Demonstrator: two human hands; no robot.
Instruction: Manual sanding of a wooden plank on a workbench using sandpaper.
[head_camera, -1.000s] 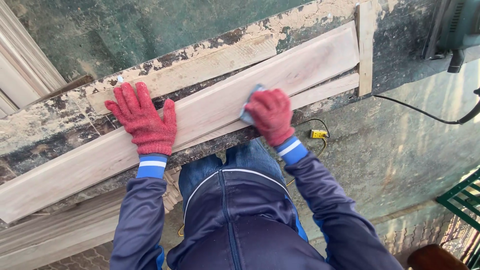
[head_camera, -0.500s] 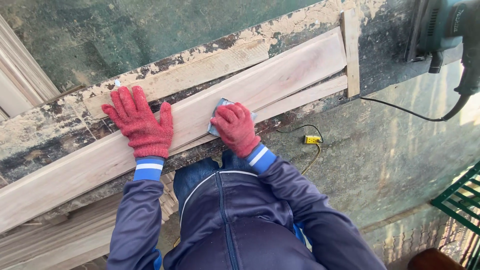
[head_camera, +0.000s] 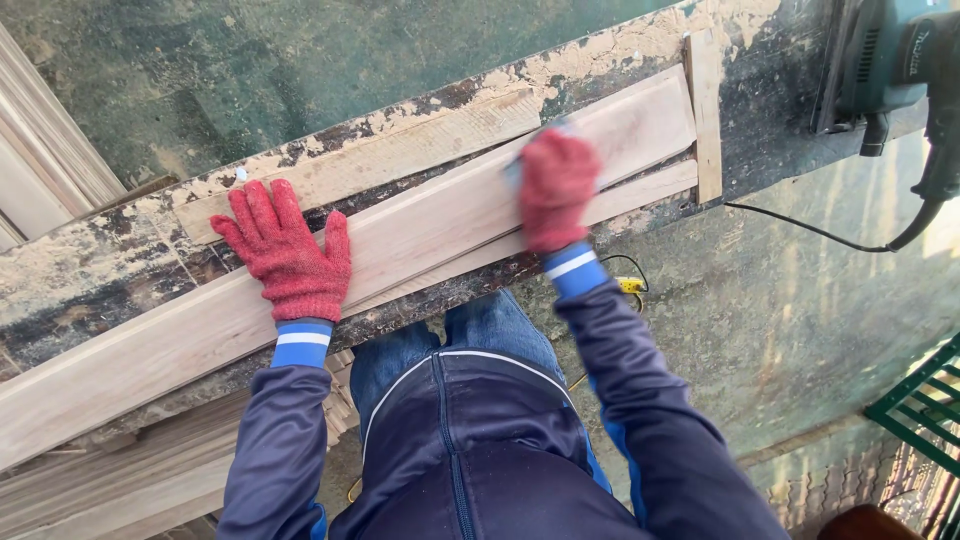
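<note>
A long pale wooden board (head_camera: 420, 225) lies slantwise along a worn, paint-flaked workbench (head_camera: 90, 270). My left hand (head_camera: 287, 250), in a red knit glove, lies flat with fingers spread on the board's left-middle part. My right hand (head_camera: 556, 185), also red-gloved and blurred, presses a grey sheet of sandpaper (head_camera: 518, 165) onto the board further right. Only an edge of the sandpaper shows past the glove.
A second shorter plank (head_camera: 380, 155) lies behind the board, and a thin strip (head_camera: 705, 110) stands across its right end. A green power sander (head_camera: 890, 60) with a black cable (head_camera: 810, 228) sits at the bench's right end. More boards (head_camera: 130, 480) are stacked below left. A yellow plug (head_camera: 632, 284) lies on the floor.
My right hand slid the sandpaper left toward my body, then up and right along the board. My left hand stayed put on the board.
</note>
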